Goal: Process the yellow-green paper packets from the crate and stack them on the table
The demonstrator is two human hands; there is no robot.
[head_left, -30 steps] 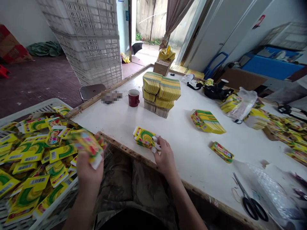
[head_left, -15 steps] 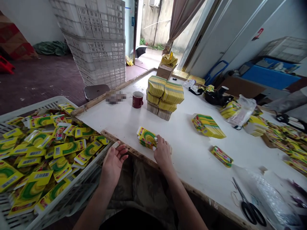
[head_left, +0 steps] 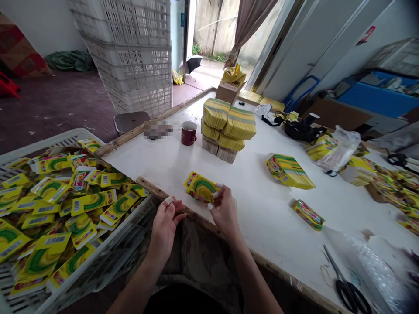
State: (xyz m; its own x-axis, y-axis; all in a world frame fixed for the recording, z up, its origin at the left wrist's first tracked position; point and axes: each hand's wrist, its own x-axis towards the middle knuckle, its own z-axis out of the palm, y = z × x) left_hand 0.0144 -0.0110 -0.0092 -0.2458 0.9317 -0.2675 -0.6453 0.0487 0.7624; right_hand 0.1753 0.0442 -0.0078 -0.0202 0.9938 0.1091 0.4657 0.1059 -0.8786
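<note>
My right hand (head_left: 223,210) grips a small stack of yellow and green flat cartons (head_left: 200,188) near the white table's front edge (head_left: 170,194), lifting one end slightly. My left hand (head_left: 166,226) hovers just left of it at the table edge, fingers loosely apart and holding nothing; white tape wraps a fingertip. To my left a white plastic crate (head_left: 65,141) is full of loose yellow and green cartons (head_left: 62,209).
A tall bundled pile of cartons (head_left: 228,128) and a dark red mug (head_left: 188,133) stand mid-table. More carton stacks (head_left: 288,171) and a small pack (head_left: 308,214) lie right. Scissors (head_left: 347,285) and a clear bag sit at the near right. Stacked white crates (head_left: 131,52) stand behind.
My left hand let go of the cartons it held over the crate and moved right to the table edge. The right hand tipped the small stack up a little.
</note>
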